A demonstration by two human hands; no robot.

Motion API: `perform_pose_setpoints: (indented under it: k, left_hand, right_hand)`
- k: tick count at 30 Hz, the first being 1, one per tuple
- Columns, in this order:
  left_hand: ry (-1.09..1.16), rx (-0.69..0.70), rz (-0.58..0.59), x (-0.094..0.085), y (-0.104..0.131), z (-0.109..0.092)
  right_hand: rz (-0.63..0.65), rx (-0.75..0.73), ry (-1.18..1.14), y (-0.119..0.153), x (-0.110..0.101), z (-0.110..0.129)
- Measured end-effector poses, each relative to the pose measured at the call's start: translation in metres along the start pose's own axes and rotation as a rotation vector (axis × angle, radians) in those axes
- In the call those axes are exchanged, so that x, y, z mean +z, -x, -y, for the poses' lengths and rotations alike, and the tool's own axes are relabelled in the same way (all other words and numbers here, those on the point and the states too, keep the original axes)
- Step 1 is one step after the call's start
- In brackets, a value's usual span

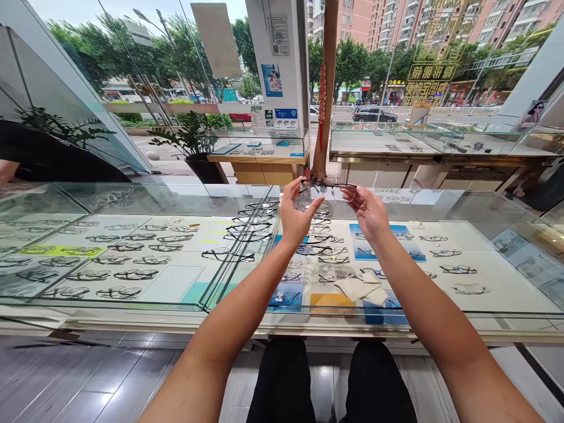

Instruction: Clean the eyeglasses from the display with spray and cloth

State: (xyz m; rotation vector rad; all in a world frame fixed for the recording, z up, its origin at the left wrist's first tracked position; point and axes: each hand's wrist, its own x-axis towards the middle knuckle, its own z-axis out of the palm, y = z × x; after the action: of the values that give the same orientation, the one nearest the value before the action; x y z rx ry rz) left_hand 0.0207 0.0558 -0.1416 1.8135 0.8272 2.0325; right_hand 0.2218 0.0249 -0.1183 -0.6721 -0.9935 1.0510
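Note:
A pair of thin dark-rimmed glasses (326, 187) is held up over the far part of the glass display counter. My left hand (298, 214) pinches its left side, thumb stretched toward the lens. At its right side, my right hand (369, 211) grips the frame with bent fingers. Beneath them, on the glass top, several more glasses (314, 249) lie in a column. A cream cloth (362, 289) rests nearer to me, in front of the hands.
The glass counter (145, 306) spans the view, with rows of glasses (136, 274) inside. Blue display cards (412, 249) and an orange case (331, 303) lie around the cloth. A person's dark sleeve (53, 154) is at the far left. Potted plant (205, 158) and further showcases (423, 154) stand beyond.

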Motion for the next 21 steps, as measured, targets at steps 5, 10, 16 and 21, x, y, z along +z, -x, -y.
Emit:
perform_pose_setpoints:
  k: [5,10,16,21]
  left_hand:
    - [0.187,-0.101,0.011,0.0037,-0.0012,-0.0011]
    - [0.328,-0.169,0.027,0.0044,-0.0051,0.0056]
    - [0.413,-0.232,0.029,0.0036,-0.0072,0.0051]
    - [0.451,-0.273,0.035,0.0031,-0.007,0.0009]
  right_hand:
    - [-0.056,0.021,0.09,-0.0013,-0.0012,-0.0032]
    - [-0.096,0.073,0.07,-0.0029,0.0001,-0.0059]
    - [-0.09,0.113,0.043,-0.0024,0.0006,-0.0043]
    - [-0.059,0.16,0.003,-0.002,0.0017,-0.0002]
